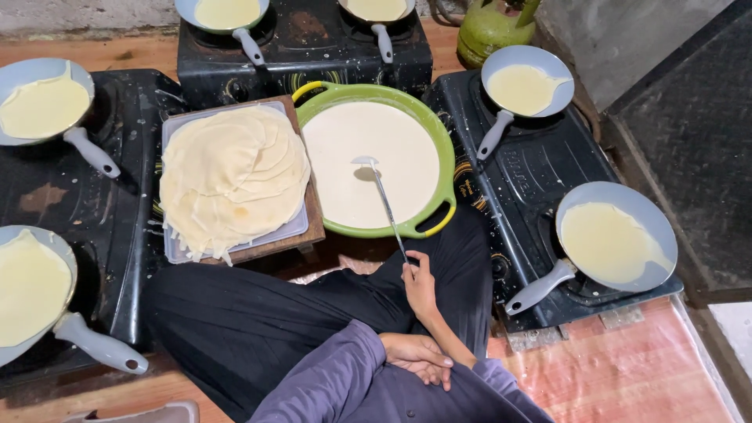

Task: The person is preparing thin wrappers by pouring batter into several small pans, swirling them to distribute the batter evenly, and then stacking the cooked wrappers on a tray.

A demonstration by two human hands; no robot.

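The right hand (419, 283) holds the ladle (381, 197) at the handle's end, over the green basin (446, 168) of batter; above the batter the way is open. Just left, the crepe stack (233, 176) on its tray (176, 252) crowds the basin's rim. Pans ring the seat: two at left (31, 78) (47, 243), two behind (188, 9) (376, 19), two at right (560, 74) (654, 215), handles jutting inward. The left hand (417, 354) rests in the lap, hemmed by the black-trousered knees (235, 313). The orange mat (627, 368) at right lies bare.

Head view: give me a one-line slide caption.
Right hand holds a ladle over a green basin of batter, ringed by six crepe pans on stoves, beside stacked crepes.
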